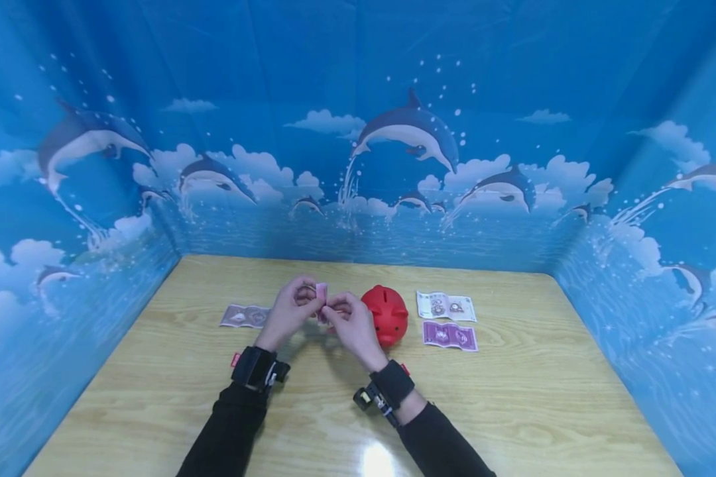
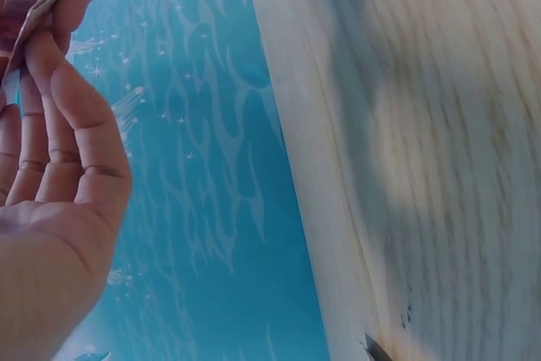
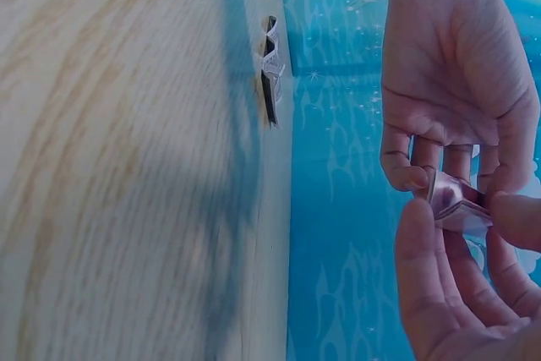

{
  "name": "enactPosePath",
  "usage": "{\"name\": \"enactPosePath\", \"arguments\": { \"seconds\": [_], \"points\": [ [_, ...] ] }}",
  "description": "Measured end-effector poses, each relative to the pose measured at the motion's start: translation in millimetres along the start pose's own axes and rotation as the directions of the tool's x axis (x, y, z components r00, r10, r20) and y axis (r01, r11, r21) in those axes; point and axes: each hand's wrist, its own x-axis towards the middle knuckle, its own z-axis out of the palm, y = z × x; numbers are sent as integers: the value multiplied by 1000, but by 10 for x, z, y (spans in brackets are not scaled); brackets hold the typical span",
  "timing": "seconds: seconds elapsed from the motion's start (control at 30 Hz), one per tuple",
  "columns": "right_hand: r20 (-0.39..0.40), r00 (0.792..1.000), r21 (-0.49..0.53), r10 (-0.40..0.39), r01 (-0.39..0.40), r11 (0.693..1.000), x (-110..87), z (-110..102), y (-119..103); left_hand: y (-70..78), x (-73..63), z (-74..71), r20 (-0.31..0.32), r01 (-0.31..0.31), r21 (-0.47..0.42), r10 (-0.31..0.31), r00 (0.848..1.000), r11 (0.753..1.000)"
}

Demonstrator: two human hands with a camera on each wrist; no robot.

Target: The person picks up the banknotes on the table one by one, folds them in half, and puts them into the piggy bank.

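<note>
A small pink banknote (image 1: 321, 292), folded into a narrow strip, is held up above the table between both hands. My left hand (image 1: 290, 311) pinches it on one side, and my right hand (image 1: 353, 326) pinches it on the other. In the right wrist view the folded banknote (image 3: 459, 205) shows its creases, with fingertips of both hands on it. The left wrist view catches only part of the banknote (image 2: 32, 8) at its edge. Just right of my right hand stands a red piggy bank (image 1: 386, 316) with a slot on top.
A creased brownish banknote (image 1: 242, 316) lies left of my left hand, partly covered by it. Right of the piggy bank lie a pale banknote (image 1: 445, 306) and a purple banknote (image 1: 450, 336). A blue dolphin-print curtain (image 1: 346, 228) borders the wooden table (image 1: 513, 397) behind and on both sides.
</note>
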Motion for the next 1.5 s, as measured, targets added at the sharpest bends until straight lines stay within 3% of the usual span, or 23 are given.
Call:
{"name": "enactPosePath", "arguments": {
  "seconds": [0.1, 0.3, 0.73, 0.9, 1.1, 1.5],
  "points": [
    [1, 1000, -9, -2, 2, 1000, 0, -3, 4, -121, 50, -2, -3, -2, -11, 2, 1000, 1000],
    [-21, 1000, -17, -8, 8, 1000, 15, 12, 66, -200, 66, -6, -7, -36, -9, 36, 999, 999],
    [-8, 1000, 16, -1, 1, 1000, 12, -2, 31, -160, 54, -15, 22, -36, -43, 37, 999, 998],
    [10, 1000, 21, -9, 8, 1000, -62, -11, -145, -157, 52, -17, 29, -24, -53, 26, 999, 998],
    [13, 1000, 8, -11, 10, 1000, -128, -17, -283, -158, 47, -15, 23, -36, -54, 37, 999, 998],
    [15, 1000, -5, -9, 9, 1000, -125, -15, -278, -136, 32, -32, -6, -58, -9, 58, 998, 998]
  ]
}}
